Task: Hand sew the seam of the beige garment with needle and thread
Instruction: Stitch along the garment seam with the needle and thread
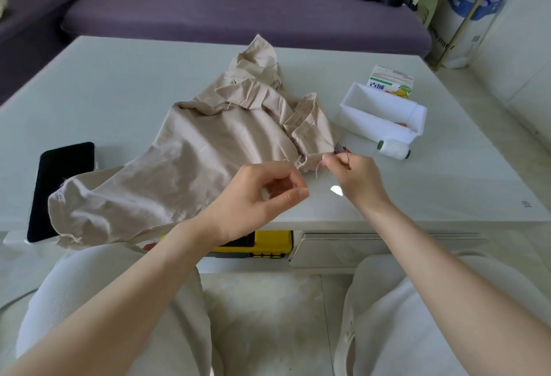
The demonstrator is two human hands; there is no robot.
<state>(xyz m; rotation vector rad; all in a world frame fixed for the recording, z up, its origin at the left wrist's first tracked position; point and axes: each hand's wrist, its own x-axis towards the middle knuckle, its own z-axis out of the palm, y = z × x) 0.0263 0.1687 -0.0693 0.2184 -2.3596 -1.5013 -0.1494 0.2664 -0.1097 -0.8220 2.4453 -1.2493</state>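
Beige garment point(208, 149) lies spread on the table point(119, 92). Left hand point(262, 193): fingers curled, thumb near forefinger; whether it holds anything cannot be told. Right hand point(354, 178) pinches thread point(317, 169) at the hem corner. Probable step: drawing a stitch. Next: tension evenly.

garment point(208, 149) on table point(119, 77), phone point(61, 187) left, box point(384, 116) right

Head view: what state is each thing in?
garment: crumpled on the table, near end overhanging.
left hand: fingertips pinched, nothing visible between.
right hand: pinches thread at garment's edge.
spool: lying on its side.
box: open.
phone: screen dark.
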